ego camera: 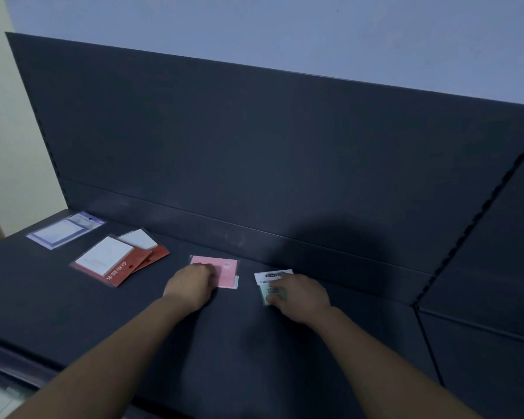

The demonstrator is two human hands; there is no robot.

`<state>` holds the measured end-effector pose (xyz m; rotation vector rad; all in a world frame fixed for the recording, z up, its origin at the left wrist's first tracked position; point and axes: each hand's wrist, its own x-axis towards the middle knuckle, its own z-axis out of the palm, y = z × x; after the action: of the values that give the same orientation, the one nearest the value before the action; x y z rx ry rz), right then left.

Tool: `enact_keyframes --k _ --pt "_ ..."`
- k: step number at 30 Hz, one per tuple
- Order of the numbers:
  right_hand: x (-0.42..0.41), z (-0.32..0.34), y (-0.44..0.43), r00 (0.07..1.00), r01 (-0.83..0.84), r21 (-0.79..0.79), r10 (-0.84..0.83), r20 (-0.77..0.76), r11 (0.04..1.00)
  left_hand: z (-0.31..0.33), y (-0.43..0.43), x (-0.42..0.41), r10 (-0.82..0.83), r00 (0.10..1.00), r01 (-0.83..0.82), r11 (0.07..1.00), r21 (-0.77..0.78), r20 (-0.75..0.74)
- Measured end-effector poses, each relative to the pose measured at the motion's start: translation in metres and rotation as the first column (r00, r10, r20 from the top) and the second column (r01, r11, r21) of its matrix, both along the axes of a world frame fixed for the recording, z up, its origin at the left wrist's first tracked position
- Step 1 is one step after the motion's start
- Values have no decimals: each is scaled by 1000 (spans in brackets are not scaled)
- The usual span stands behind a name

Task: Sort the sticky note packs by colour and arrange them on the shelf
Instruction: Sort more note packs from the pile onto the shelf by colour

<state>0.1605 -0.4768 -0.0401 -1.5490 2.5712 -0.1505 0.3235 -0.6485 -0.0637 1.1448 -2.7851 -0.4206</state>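
Count on shelf: five packs, all lying flat. One purple pack, far left, white pad inside a purple border. Two red packs, overlapping, white pads on red cards, just right of the purple one. One pink pack, centre; left hand has its fingers curled on the near-left corner. One green pack, white header, right of the pink and apart from it; right hand fingers curled over it, holding it.
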Motion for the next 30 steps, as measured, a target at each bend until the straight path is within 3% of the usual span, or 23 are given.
enact_keyframes --k 5,15,30 --pt "-8 -2 17 994 67 1 -66 -87 998 1 14 -6 43 999 -43 999 -1 8" --pt "-14 -4 40 999 33 54 -31 -37 998 9 36 -12 50 997 -48 998 -42 53" --pt "-10 39 139 949 297 110 -280 -144 949 54 114 -47 -313 943 332 905 -265 111"
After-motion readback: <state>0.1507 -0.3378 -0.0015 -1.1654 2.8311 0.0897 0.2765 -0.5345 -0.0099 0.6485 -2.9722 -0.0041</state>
